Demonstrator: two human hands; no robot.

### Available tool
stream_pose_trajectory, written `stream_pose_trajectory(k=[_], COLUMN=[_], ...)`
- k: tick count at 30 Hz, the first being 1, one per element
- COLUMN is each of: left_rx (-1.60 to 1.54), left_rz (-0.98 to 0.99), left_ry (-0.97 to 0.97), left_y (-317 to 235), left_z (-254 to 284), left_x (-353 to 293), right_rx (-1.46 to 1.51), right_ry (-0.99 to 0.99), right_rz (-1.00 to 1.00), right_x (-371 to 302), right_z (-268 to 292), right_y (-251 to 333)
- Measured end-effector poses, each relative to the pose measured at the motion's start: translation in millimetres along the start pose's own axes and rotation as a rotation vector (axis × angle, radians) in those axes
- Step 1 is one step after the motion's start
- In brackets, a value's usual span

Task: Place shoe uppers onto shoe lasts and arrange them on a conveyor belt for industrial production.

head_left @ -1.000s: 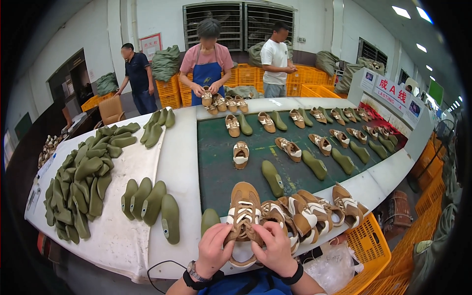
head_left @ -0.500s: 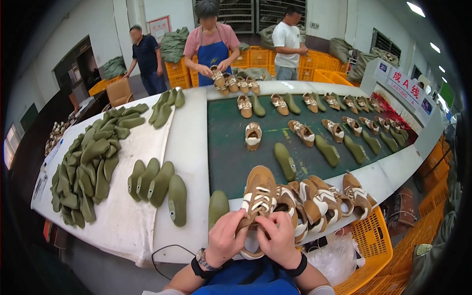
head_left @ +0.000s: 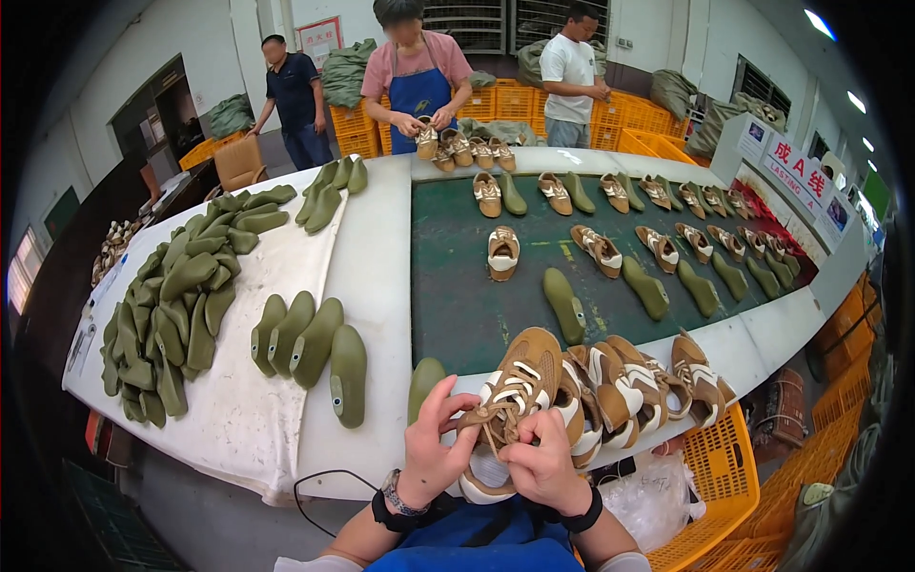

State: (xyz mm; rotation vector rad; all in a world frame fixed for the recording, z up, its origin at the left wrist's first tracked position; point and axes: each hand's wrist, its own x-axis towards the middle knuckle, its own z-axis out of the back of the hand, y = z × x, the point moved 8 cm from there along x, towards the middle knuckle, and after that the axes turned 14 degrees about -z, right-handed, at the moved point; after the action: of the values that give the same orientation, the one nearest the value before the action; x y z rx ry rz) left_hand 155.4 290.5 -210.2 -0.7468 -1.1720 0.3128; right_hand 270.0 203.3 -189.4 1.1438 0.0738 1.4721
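A brown sneaker (head_left: 526,367) with white laces and pale side stripes is between my hands at the near edge of the table, its toe pointing away from me. My left hand (head_left: 434,453) grips its collar beside the laces, thumb against the upper. Fingers of my right hand (head_left: 548,467) are pinched on the other side of the opening, by the lace ends. Just under my hands shows part of another shoe's white lining (head_left: 484,491). To the right, a row of similar sneakers (head_left: 629,386) leans together. Left of the held shoe stands a green shoe last (head_left: 426,381), partly hidden by my hand.
A green conveyor belt (head_left: 457,315) carries rows of sneakers and lasts. Several lasts (head_left: 348,377) stand on the left, near a large pile (head_left: 181,286). A yellow crate (head_left: 724,467) sits below right. Across the table a person in a blue apron (head_left: 415,95) handles a shoe.
The held sneaker has tilted and shifted slightly right, and my hands have spread around its opening. My left fingers have lifted a little. The view has turned slightly.
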Motion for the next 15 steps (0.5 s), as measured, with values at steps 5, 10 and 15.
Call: stream_pose_trajectory(k=[5, 10, 15], left_rx=[0.151, 0.299, 0.238], left_rz=[-0.160, -0.240, -0.224], left_ry=[0.014, 0.019, 0.069], left_y=[-9.4, -19.7, -3.4], left_z=[2.5, 4.1, 1.1], left_x=[1.1, 1.8, -2.5], right_rx=[0.004, 0.117, 0.335], right_ry=[-0.181, -0.275, -0.383], right_rz=[-0.098, -0.278, -0.311], right_x=[2.9, -0.9, -9.2], right_z=[9.3, 13.3, 13.5], right_y=[-4.7, -25.2, -42.5])
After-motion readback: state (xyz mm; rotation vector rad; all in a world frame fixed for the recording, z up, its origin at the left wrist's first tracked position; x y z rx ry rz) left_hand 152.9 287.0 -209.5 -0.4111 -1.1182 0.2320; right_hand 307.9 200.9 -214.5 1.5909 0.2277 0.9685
